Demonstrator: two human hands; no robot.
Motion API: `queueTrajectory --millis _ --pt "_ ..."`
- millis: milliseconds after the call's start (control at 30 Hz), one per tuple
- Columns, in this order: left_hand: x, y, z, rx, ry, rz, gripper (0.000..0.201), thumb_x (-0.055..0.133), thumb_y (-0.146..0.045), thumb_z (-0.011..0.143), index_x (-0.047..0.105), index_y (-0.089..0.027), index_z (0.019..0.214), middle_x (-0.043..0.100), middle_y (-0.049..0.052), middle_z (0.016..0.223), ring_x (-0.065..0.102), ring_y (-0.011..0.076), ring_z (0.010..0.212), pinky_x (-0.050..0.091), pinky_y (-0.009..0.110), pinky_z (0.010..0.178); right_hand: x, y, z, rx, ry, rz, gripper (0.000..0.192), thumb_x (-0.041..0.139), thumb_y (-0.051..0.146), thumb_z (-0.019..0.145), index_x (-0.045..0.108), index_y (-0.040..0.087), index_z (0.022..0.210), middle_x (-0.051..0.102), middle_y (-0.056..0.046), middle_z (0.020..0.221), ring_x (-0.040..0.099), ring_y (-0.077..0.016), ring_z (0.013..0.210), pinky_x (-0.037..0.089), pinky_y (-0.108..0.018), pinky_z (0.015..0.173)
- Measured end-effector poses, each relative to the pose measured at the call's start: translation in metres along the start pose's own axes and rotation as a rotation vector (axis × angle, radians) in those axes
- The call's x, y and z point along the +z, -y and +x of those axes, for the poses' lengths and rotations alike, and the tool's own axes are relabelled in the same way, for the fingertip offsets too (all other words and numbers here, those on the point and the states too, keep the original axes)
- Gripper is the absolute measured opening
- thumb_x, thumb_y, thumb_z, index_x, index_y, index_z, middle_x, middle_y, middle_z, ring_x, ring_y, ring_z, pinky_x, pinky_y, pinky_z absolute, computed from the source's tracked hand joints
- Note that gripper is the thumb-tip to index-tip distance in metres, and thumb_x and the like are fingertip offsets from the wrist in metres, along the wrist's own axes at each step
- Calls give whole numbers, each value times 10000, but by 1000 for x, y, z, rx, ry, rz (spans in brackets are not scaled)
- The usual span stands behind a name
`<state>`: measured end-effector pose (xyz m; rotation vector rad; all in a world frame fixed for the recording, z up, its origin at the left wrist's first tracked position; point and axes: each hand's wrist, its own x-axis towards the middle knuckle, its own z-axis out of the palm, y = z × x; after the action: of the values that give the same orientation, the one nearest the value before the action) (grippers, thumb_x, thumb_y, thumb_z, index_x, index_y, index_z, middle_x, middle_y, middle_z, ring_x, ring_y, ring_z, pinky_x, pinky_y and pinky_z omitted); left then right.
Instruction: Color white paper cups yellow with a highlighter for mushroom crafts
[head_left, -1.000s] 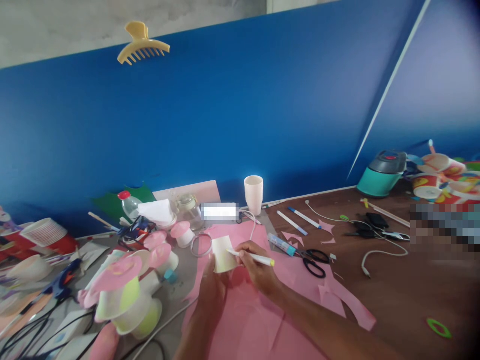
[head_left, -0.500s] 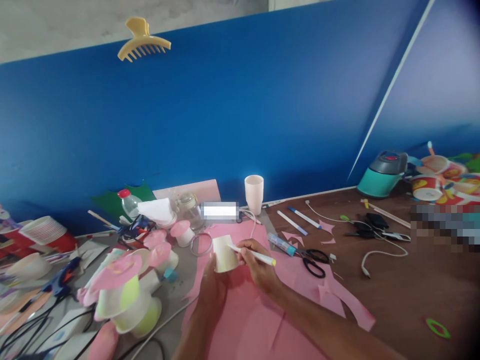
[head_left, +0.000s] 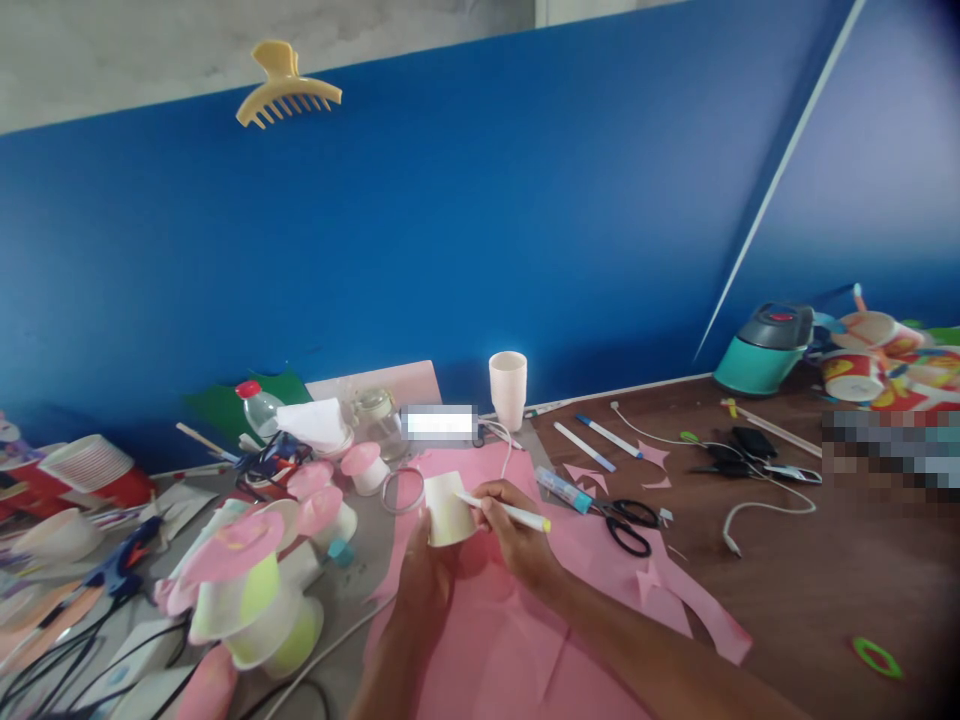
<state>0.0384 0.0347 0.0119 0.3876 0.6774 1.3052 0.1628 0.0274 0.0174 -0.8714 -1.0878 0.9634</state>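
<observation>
Two hands work over the pink paper sheet (head_left: 495, 640) that covers the near middle of the table (head_left: 817, 590). My left hand (head_left: 421, 590) grips the small paper cup (head_left: 448, 508) from below, fingers curled round its lower part, holding it upside down and tilted just above the sheet. My right hand (head_left: 517, 535) pinches a white marker (head_left: 504, 511) with a yellow end, fingers closed narrowly on the barrel; its tip touches the cup's side. Black scissors (head_left: 626, 522) lie just beside the sheet's right edge, with a glue stick (head_left: 564, 489) near them. Toward the table's left edge I see pink-topped cup mushrooms (head_left: 251, 580). A plain cup stack (head_left: 508, 388) stands at the back edge, against the blue wall (head_left: 450, 230).
</observation>
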Motion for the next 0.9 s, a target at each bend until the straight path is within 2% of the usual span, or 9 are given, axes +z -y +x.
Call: queueTrajectory --millis 133,367,467,700,900 --pt "1 -1 0 0 -19 0 273 688 -367 822 730 -140 967 772 70 904 711 191 832 544 280 797 0 1 1 19 -25 -1 235 588 423 859 617 198 798 586 12 604 545 -143 573 445 -258 539" --pt "2 2 -1 6 -11 48 251 709 -379 798 733 -145 882 751 33 769 677 160 664 546 276 736 0 -3 -1 -30 26 11 278 553 464 890 621 199 844 571 15 627 526 -137 570 440 -262 551" --pt "3 2 -3 6 -7 62 269 717 -391 787 735 -146 898 747 36 768 694 179 724 545 276 750 0 -3 -1 -46 28 13 298 538 487 901 615 201 865 569 13 636 523 -139 578 436 -262 555" --pt "9 1 -3 -1 -35 69 229 747 -365 738 735 -153 825 755 82 777 683 286 1000 533 344 889 0 -2 -1 -40 30 -35 297 541 489 897 625 205 868 574 5 647 516 -143 579 430 -264 550" --pt "5 3 0 -6 -20 74 223 695 -366 778 738 -167 869 768 81 823 678 283 1022 539 349 889 0 -3 -1 -37 46 -50 245 548 421 892 640 197 859 591 -2 653 531 -144 589 440 -268 568"
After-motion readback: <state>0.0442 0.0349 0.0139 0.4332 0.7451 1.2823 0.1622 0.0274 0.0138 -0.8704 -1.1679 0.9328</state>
